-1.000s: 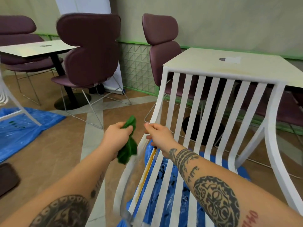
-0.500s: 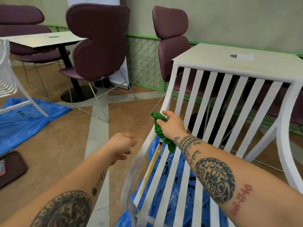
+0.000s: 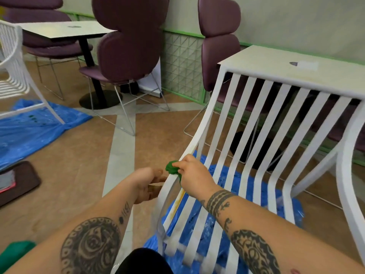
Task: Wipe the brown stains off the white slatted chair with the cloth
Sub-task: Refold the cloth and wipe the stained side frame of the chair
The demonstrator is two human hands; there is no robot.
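Risk: wiping only along the rail would likely miss the brown streak [image 3: 177, 204], which lies lower, on the first slat.
Risk: a small wad may smear rather than lift.
Risk: the white slatted chair [image 3: 347, 175] could skid on the blue sheet [image 3: 243, 180] if pushed unbraced.
Right hand [image 3: 194, 175]: arm reaching forward, fingertips pinching the cloth.
Left hand [image 3: 147, 183]: fingers loose and holding nothing, just beside the rail (contact unclear).
Cloth [image 3: 172, 168]: green, bunched, against the chair's left side rail.

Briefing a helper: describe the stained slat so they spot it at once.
Take the nearer white slatted chair on the blue sheet. Below the right hand gripping the green cloth is the seat slat nearest the side rail. It alone carries a yellow-brown streak; its neighbours are white.
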